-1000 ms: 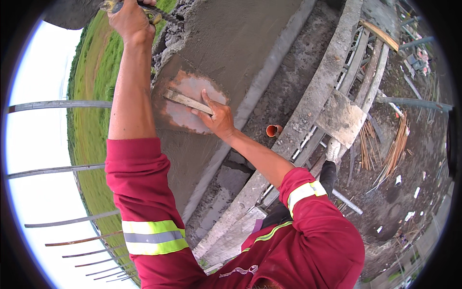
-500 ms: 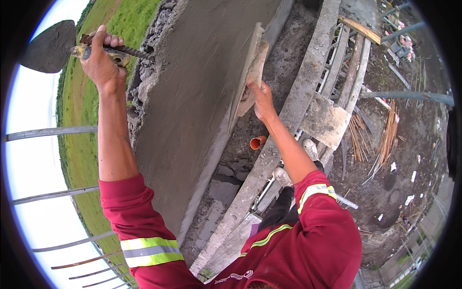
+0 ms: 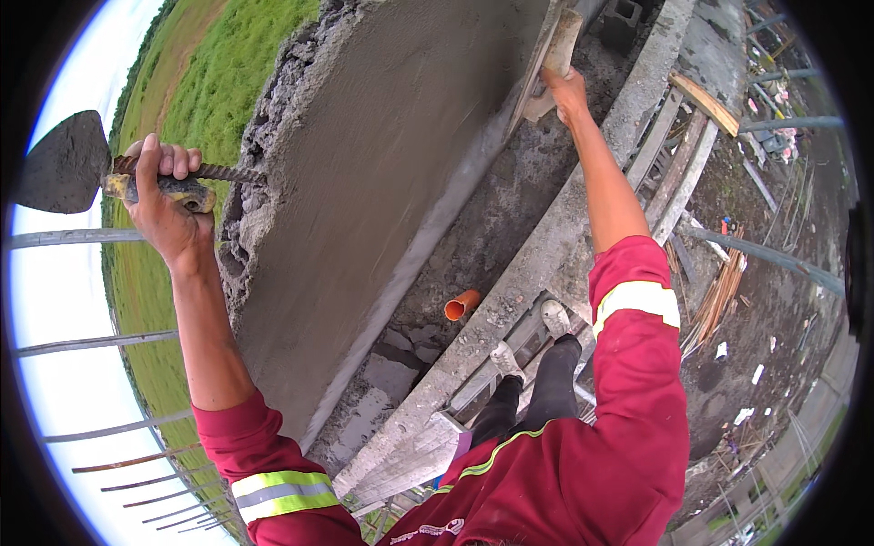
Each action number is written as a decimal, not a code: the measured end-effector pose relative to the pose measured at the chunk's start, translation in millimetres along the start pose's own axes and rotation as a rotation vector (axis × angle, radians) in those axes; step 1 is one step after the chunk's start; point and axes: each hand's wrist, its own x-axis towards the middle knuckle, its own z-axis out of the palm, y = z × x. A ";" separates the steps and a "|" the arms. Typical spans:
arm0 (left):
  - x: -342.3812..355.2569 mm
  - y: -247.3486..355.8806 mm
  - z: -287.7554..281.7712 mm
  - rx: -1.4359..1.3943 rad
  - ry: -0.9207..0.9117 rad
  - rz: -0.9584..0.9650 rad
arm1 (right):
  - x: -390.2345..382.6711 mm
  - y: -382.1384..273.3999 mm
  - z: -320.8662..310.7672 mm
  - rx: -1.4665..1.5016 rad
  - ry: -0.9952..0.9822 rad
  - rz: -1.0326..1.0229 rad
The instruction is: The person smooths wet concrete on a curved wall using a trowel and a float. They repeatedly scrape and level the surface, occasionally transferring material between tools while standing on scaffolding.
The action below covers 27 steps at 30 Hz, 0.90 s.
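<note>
My left hand (image 3: 168,205) is closed around the handle of a trowel with a dark, mortar-stained blade (image 3: 64,164). Its fingers also wrap a ribbed steel bar (image 3: 232,173) that juts from the wall's rough top edge. At the far end of my reach, my right hand (image 3: 566,96) grips a wooden plastering float (image 3: 563,44). The float's long face is against the lower part of the grey, freshly plastered wall (image 3: 382,155), near its pale bottom border. My fingers hide part of the float's grip.
An orange pipe stub (image 3: 462,305) rises between the wall and a rough concrete ledge (image 3: 564,227). My shoes (image 3: 555,317) stand on planks below the ledge. Further right are a curved timber piece (image 3: 706,105), a scaffold pole (image 3: 774,255) and thin rods (image 3: 719,291) far below.
My right hand has pushed the float farther along the wall, away from me and to the right. The left hand keeps hold of the bar and trowel while the whole view has shifted.
</note>
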 end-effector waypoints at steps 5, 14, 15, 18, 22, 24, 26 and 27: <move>-1.1 2.2 1.0 0.023 0.007 -0.016 | 66.6 10.5 4.9 -0.394 0.012 -0.085; -0.6 -0.7 0.6 -0.028 0.049 -0.006 | 13.6 16.8 61.6 -0.365 -0.025 -0.161; 0.3 -1.5 -0.9 -0.057 0.026 0.002 | -4.8 15.1 69.9 -0.363 -0.043 -0.156; 4.0 -4.9 -5.8 -0.090 -0.031 0.011 | -77.0 14.7 95.7 -0.417 -0.035 -0.202; 13.3 -7.7 -10.8 -0.122 -0.082 0.022 | -160.8 10.6 138.9 -0.454 -0.034 -0.176; 15.3 -10.2 -11.8 -0.140 -0.110 0.027 | -201.0 11.4 156.6 -0.443 -0.041 -0.143; 17.3 -11.3 -14.0 -0.148 -0.076 0.011 | -237.9 11.6 173.2 -0.447 -0.046 -0.134; 20.9 -12.5 -13.4 -0.160 -0.067 -0.003 | -254.6 11.6 180.1 -0.453 -0.048 -0.148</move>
